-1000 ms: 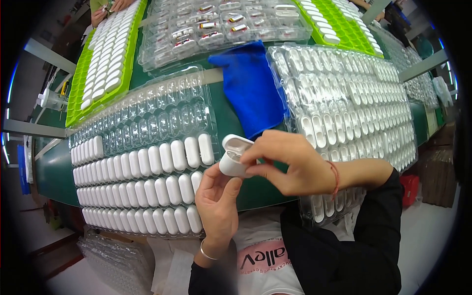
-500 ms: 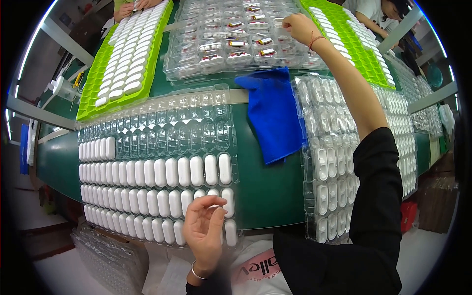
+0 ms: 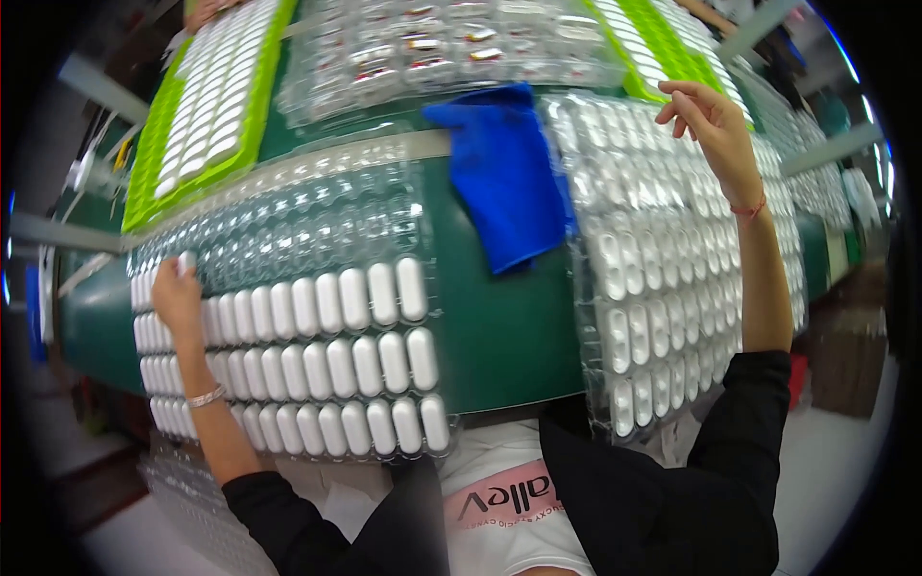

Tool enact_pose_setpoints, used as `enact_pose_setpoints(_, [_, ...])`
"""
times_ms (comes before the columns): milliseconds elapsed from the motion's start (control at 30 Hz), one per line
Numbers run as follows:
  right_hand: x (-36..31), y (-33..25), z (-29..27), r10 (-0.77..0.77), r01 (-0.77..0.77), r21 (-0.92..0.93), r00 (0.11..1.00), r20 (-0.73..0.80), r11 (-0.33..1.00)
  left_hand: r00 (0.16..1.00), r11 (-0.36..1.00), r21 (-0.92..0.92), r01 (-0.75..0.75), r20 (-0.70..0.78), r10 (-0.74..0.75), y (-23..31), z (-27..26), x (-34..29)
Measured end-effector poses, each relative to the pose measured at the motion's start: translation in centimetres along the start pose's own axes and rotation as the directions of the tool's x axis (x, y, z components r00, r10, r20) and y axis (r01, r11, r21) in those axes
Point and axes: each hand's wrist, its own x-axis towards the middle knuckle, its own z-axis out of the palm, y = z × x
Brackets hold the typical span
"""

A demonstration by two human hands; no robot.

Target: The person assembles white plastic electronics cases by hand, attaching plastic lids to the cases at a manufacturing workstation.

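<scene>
My left hand is at the left of a clear plastic tray, fingers closed on a white oval case at the end of a short row. Full rows of the same smooth white cases lie in the tray's nearer pockets, while the pockets beyond that short row hold none. My right hand hovers over the right-hand clear tray, whose pockets hold white open shells. Its fingers are loosely bent and apart, with nothing between them.
A blue cloth lies on the green table between the trays. Clear trays with small parts are at the back. Green trays of white cases stand at both far sides. Another person's hand shows at upper left.
My left hand has swung left from the near right of its tray to the short row and closed on a white case. My right hand has drawn back from the far trays toward the right.
</scene>
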Motion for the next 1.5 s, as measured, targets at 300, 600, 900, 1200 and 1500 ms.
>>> enact_pose_setpoints(300, [-8.5, 4.6, -5.9, 0.180, -0.215, -0.565, 0.977, -0.117, 0.797, 0.883, 0.783, -0.431, -0.448, -0.352, 0.311, 20.4, -17.0, -17.8])
enact_pose_setpoints(600, [-9.8, 4.0, -3.6, -0.058, -0.010, -0.593, 0.994, -0.095, 0.805, 0.969, 0.036, -0.986, 0.160, 0.164, 0.186, 26.5, -15.7, -24.3])
enact_pose_setpoints(900, [-12.2, -8.0, 7.9, -0.211, 0.018, 0.341, 0.815, 0.540, 0.940, 0.889, -0.167, -0.955, 0.245, 0.153, 0.433, 28.9, -14.4, -24.5])
enact_pose_setpoints(1200, [-13.3, -8.7, 11.5, 0.116, -0.625, 0.591, 0.731, 0.673, 0.509, 0.764, -0.211, -0.821, 0.531, 0.356, 0.538, 27.9, -13.9, -25.8])
enact_pose_setpoints(1500, [-14.0, -8.3, 12.4, 0.050, -0.579, 0.550, 0.715, 0.698, 0.602, 0.710, -0.404, -0.584, 0.704, 0.562, 0.424, 26.7, -12.3, -24.6])
